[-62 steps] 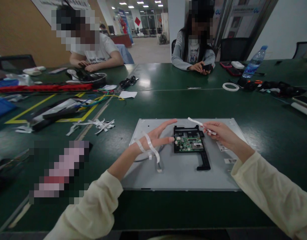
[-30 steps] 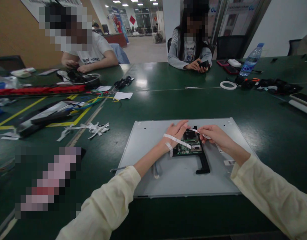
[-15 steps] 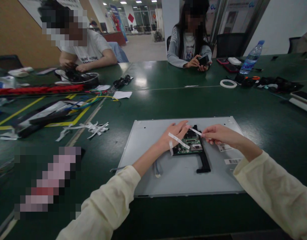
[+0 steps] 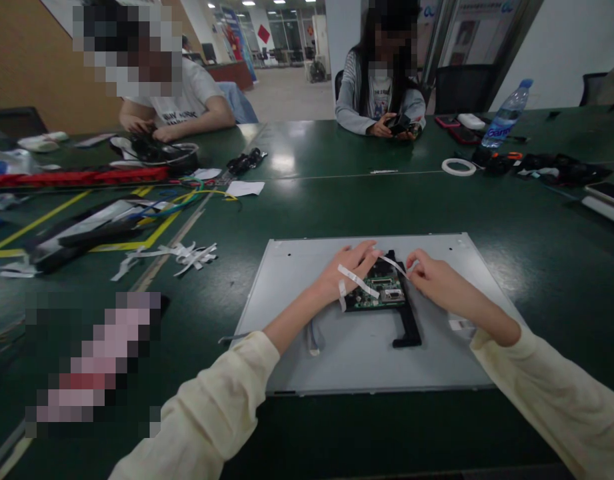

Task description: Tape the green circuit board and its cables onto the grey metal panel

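Observation:
My right hand [image 4: 439, 280] pinches the free end of a narrow white tape strip [image 4: 393, 265], stretched across the top of a black bracket [image 4: 408, 325]. My left hand [image 4: 347, 268] lies with fingers stretched out over the upper left of a green circuit board [image 4: 369, 293]; its fingertips touch the strip's other end. A second white strip [image 4: 359, 280] runs slantwise from beside the left hand over the board, and a short piece bends at the board's left edge. Board and bracket lie on a flat grey panel [image 4: 337, 360]. A grey cable end [image 4: 313, 341] shows below my left wrist.
Paper scraps [image 4: 195, 257] and a blurred-out pink object [image 4: 101, 360] lie on the left of the green table. A white tape roll [image 4: 459, 167], black cables [image 4: 561, 167] and a water bottle [image 4: 507, 115] are at the right. Two people sit opposite, handling dark objects.
My right hand has shifted slightly right and turned at the wrist, keeping hold of the strip, which now curves. My left hand stays in place. The person opposite has lowered the dark object.

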`<state>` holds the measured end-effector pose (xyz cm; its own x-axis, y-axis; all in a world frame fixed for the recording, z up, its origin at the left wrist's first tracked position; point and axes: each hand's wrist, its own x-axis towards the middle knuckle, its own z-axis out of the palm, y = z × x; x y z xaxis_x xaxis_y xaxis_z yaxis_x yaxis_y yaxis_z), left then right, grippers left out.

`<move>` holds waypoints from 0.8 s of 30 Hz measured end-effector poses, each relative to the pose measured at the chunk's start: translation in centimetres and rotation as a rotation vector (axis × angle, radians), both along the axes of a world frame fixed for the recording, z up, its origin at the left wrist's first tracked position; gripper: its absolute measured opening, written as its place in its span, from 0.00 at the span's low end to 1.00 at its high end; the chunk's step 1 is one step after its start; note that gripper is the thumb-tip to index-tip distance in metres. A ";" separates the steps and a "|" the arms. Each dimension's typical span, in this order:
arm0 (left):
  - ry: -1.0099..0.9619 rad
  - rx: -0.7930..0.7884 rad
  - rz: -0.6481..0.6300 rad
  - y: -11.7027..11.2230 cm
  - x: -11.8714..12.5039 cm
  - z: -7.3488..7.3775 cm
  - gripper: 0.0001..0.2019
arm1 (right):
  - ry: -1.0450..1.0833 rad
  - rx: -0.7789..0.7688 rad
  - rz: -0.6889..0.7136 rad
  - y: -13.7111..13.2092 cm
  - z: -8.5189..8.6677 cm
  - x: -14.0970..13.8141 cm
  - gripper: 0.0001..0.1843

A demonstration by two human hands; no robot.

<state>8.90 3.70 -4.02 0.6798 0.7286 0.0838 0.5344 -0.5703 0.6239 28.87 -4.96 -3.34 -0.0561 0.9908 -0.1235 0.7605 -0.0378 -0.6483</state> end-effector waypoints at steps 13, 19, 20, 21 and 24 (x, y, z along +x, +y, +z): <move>0.037 0.014 0.005 0.0 -0.1 -0.2 0.24 | -0.810 0.143 0.011 -2.2 1.4 -3.5 0.08; 0.025 -0.015 0.010 0.0 0.0 0.0 0.24 | -0.880 0.160 0.023 -2.7 1.6 -3.5 0.08; 0.020 -0.024 0.009 -0.1 0.0 0.1 0.24 | -0.877 0.148 0.024 -2.8 1.6 -3.4 0.08; 0.013 -0.034 0.010 -0.1 0.1 0.2 0.24 | -0.872 0.136 0.026 -2.9 1.6 -3.3 0.09; -0.011 -0.056 0.002 -0.3 0.0 0.4 0.24 | -0.852 0.110 0.031 -3.1 1.6 -3.0 0.09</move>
